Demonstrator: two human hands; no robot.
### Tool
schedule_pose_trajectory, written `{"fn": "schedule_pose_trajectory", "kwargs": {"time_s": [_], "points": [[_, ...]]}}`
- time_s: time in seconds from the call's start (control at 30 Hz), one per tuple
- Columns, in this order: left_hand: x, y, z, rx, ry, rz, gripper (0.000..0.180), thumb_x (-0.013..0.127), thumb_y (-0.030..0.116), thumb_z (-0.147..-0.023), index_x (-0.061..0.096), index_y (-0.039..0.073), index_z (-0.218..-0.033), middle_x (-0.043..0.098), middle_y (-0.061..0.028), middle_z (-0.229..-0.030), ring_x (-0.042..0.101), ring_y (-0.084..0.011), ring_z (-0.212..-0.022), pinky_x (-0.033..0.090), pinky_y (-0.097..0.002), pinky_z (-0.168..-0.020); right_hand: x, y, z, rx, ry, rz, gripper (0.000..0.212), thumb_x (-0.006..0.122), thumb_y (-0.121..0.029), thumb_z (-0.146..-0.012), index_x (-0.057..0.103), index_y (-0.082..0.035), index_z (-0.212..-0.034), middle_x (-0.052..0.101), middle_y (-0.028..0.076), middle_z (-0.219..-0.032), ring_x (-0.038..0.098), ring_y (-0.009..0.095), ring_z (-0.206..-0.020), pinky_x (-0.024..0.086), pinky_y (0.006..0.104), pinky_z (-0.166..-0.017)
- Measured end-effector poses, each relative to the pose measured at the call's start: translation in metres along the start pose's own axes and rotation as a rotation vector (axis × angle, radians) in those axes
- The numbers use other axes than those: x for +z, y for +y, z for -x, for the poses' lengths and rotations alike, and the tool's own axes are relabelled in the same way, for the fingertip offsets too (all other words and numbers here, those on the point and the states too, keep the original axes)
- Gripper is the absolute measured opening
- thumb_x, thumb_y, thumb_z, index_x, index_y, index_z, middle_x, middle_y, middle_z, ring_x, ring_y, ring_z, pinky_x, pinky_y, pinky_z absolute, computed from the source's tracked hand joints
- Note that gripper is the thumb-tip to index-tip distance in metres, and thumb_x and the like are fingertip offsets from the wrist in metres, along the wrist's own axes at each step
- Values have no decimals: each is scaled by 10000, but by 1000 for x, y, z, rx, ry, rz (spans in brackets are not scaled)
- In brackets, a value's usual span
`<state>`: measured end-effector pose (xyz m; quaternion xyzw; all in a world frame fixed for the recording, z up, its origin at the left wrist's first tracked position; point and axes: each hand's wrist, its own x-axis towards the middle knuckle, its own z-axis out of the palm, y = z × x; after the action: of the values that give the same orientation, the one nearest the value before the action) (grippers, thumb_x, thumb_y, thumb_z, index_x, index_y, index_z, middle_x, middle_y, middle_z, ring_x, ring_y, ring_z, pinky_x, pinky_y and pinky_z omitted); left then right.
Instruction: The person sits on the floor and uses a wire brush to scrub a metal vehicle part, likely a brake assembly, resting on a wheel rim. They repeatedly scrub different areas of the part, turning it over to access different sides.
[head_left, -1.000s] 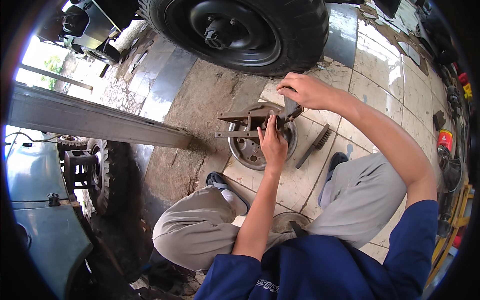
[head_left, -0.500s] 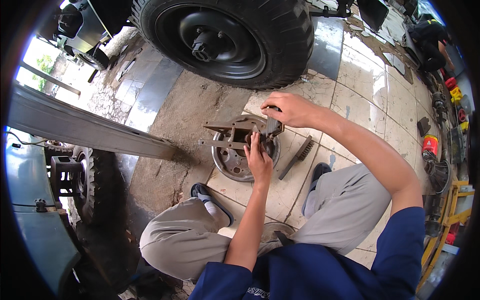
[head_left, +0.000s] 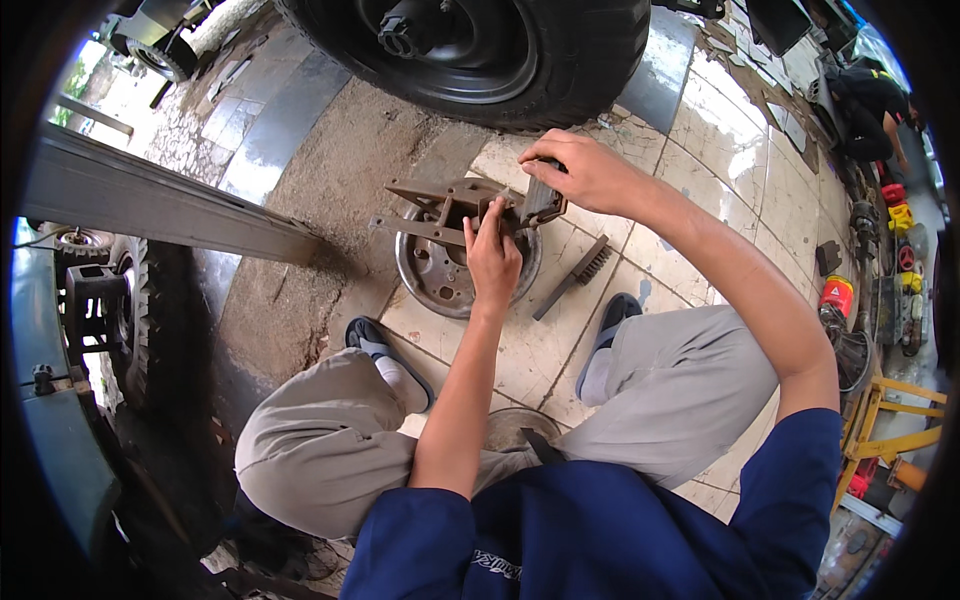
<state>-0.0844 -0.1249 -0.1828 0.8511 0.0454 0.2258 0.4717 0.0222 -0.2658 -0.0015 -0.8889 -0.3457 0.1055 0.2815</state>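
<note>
A rusty metal bracket (head_left: 437, 230) with two long arms lies across a round steel wheel rim (head_left: 420, 285) on the floor between my feet. My left hand (head_left: 493, 255) rests against the bracket's near side, its fingers stretched out along the metal and the thumb apart. Over the bracket's right end, my right hand (head_left: 575, 172) is closed around the dark top of a flat grey tool (head_left: 541, 200); its exact kind is not clear. The tool's lower end is at the bracket. A wire brush (head_left: 572, 278) lies on the tiles right of the rim.
A large black tyre (head_left: 590, 70) stands just beyond the work. A grey metal beam (head_left: 170, 195) slants in from the left. Along the right edge are a red and yellow can (head_left: 836, 295), machine parts and a yellow metal frame (head_left: 870, 420). Another person (head_left: 872, 115) is at the far right.
My view has shifted, so the scene sits higher and slightly left in the picture. My right hand and the grey tool have moved a little rightward relative to the bracket; my left hand stays against it.
</note>
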Motion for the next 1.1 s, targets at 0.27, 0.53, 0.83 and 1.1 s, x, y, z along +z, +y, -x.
{"fn": "schedule_pose_trajectory", "kwargs": {"time_s": [0.27,0.53,0.83,1.1], "points": [[0,-1,10,5,75,-99,468,462,-33,-927,532,94,-1372,631,-103,-1321,611,-260,-1206,239,-526,-1187,4,4,2,-68,5,44,331,559,-291,-996,667,-13,-1139,648,148,-1119,627,328,-1051,491,397,-925],[-1,3,8,-85,8,7,516,419,-70,-906,506,81,-1392,586,-127,-1376,484,-259,-1362,222,-508,-1200,0,1,0,-52,-51,27,355,571,-312,-987,673,-14,-1150,652,166,-1123,626,335,-1064,489,398,-928],[-1,4,12,-63,90,14,525,414,-61,-902,502,99,-1394,636,-128,-1309,560,-272,-1279,229,-506,-1196,-1,4,-1,-91,-42,10,367,575,-344,-982,662,-43,-1174,645,173,-1122,624,353,-1044,491,407,-914],[4,12,14,-74,108,69,485,426,-39,-926,515,96,-1383,643,-139,-1285,560,-300,-1270,235,-498,-1191,-2,2,2,-26,-76,12,364,573,-366,-983,663,-78,-1187,633,165,-1134,614,346,-1069,486,411,-921]]}}
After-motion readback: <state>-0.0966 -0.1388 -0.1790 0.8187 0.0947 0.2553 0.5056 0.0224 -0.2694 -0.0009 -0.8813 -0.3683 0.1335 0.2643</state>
